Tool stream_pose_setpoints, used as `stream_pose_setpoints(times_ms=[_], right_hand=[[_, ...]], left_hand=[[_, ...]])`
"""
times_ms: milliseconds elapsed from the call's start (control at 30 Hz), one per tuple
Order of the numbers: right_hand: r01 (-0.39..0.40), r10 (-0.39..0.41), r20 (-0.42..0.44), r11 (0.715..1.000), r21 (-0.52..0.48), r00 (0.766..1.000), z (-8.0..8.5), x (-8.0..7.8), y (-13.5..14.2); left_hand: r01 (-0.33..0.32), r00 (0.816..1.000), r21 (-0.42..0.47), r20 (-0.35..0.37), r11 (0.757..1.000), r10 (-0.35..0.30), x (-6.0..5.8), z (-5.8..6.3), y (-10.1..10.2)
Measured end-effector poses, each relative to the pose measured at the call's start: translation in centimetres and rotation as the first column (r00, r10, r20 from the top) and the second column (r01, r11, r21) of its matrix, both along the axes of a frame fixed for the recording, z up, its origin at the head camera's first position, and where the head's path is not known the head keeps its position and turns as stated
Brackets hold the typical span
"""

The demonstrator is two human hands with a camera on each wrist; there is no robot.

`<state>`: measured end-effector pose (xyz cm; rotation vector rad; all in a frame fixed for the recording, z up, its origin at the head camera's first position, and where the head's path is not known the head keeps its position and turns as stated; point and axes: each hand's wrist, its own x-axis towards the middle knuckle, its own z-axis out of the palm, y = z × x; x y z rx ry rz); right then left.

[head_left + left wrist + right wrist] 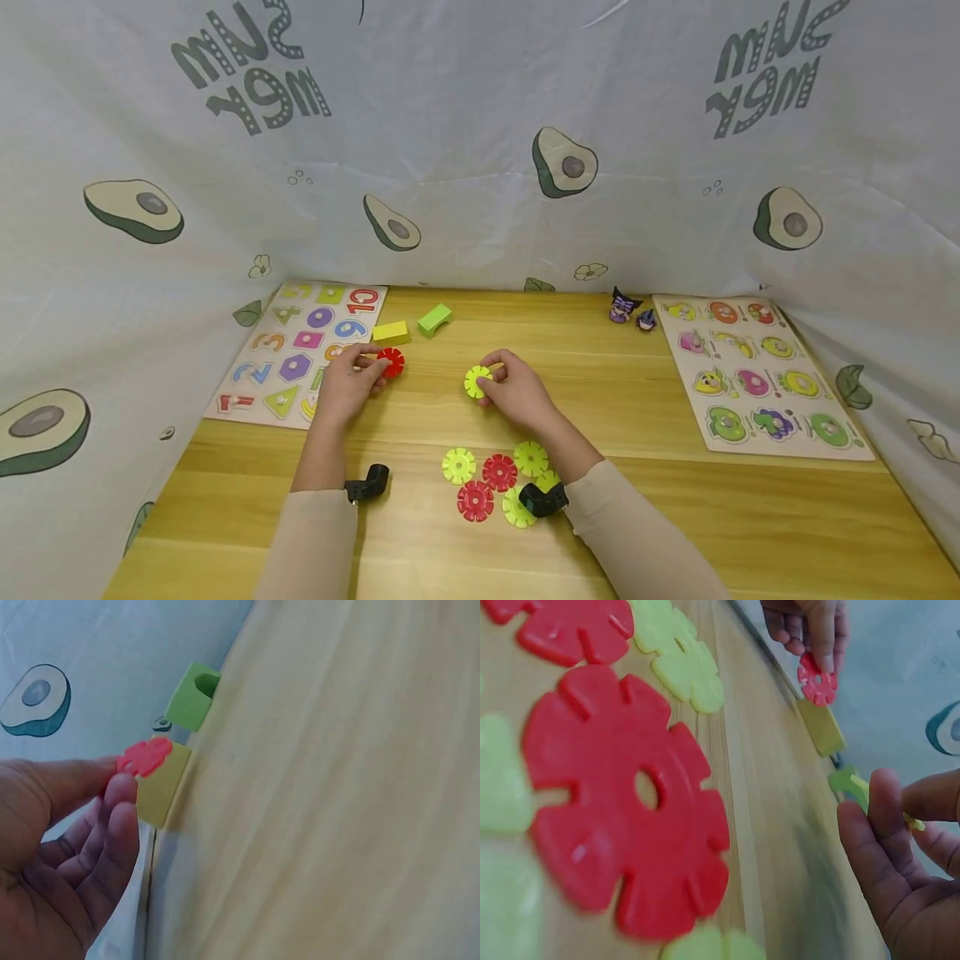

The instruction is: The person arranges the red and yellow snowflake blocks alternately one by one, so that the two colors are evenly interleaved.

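Between thumb and fingertips my left hand (351, 385) pinches a red notched disc (391, 363), held above the table near the number board. In the left wrist view the red disc (144, 757) overlaps a yellow block behind it. My right hand (517, 390) pinches a yellow notched disc (477, 382) by its edge; the right wrist view shows this disc (913, 822) nearly edge-on, partly hidden by fingers. The two held discs are apart. Nearer the person lie several loose discs, red (476, 501) and yellow (458, 466), some partly covered by the right wrist camera.
A number puzzle board (258, 408) lies at the left, a fruit puzzle board (757, 375) at the right. A yellow block (391, 333) and a green arched block (435, 320) stand toward the back. Two small purple figures (622, 307) are near the back right. A printed curtain (480, 167) hangs behind.
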<state>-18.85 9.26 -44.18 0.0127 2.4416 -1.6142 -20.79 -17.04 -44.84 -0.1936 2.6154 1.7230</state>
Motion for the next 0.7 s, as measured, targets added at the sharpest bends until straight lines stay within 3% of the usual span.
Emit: stream_pose_setpoints(times_ms=[100,300,467,700], right_hand=[[-0.018,0.020,0.028,0.999,-0.046,0.999,-0.2,-1.0,-1.2],[-0.028,0.035,0.070,0.995,-0.098,0.997,-0.4,-2.5,-4.5],[-0.033,0.034,0.077,0.999,-0.019,0.996,-1.1,-3.6,-7.1],[-0.030,0.019,0.057,0.980,0.197,0.998,-1.8,-4.8,-8.7]], left_hand=[[-0.037,0.999,-0.014,0.032,0.999,0.037,0.0,-0.3,-0.4],[-0.133,0.987,0.087,0.097,0.987,0.125,-0.4,-0.8,-0.5],[-0.168,0.981,0.113,0.118,0.979,0.155,-0.6,-1.2,-0.2],[-0.186,0.977,0.016,0.111,0.982,0.184,-0.7,-1.2,0.2]])
